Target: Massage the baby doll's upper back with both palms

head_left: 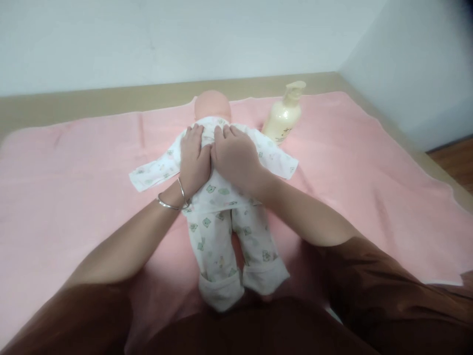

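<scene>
A baby doll [226,197] in a white printed top and trousers lies stretched out, its bald head [212,104] pointing away from me and no face showing. My left hand [194,160] rests flat on the left side of its upper body, fingers stretched toward the shoulder. On the right side lies my right hand [236,155], also flat, with the two thumbs close together near the middle. Both sleeves of the top spread outward, and the trouser cuffs are folded up. A silver bangle [173,202] circles my left wrist.
Beneath the doll a pink cloth [92,207] covers most of the tabletop [148,92]. A cream pump bottle [283,118] stands just past the right sleeve. White walls [185,44] border the back and right; wooden floor [454,160] shows at far right.
</scene>
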The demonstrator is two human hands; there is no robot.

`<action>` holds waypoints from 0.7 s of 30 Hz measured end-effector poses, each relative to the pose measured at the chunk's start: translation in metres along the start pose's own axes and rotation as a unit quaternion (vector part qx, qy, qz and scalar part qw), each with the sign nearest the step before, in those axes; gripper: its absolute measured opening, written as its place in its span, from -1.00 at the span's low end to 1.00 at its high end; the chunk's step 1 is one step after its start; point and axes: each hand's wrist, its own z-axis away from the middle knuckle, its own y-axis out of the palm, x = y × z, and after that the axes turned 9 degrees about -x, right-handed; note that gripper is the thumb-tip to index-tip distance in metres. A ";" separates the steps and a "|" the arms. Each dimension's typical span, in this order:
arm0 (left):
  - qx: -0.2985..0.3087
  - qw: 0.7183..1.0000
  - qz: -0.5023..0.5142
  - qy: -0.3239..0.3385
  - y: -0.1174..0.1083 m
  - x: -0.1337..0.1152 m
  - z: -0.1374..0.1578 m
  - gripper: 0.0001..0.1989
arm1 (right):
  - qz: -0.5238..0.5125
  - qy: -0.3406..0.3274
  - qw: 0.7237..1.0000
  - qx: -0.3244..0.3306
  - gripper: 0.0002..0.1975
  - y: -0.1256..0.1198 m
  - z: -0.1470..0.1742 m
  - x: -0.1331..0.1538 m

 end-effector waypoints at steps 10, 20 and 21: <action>-0.004 0.999 -0.042 0.000 -0.004 -0.009 -0.005 -0.57 | -0.021 -0.032 0.999 0.015 -0.45 0.001 -0.006 -0.005; -0.006 0.996 -0.090 0.029 -0.005 -0.031 0.002 -0.57 | -0.087 0.028 0.996 0.016 -0.50 0.003 -0.023 -0.022; -0.003 0.995 -0.091 0.032 -0.004 -0.032 0.001 -0.59 | -0.087 0.029 0.996 0.012 -0.50 0.004 -0.023 -0.022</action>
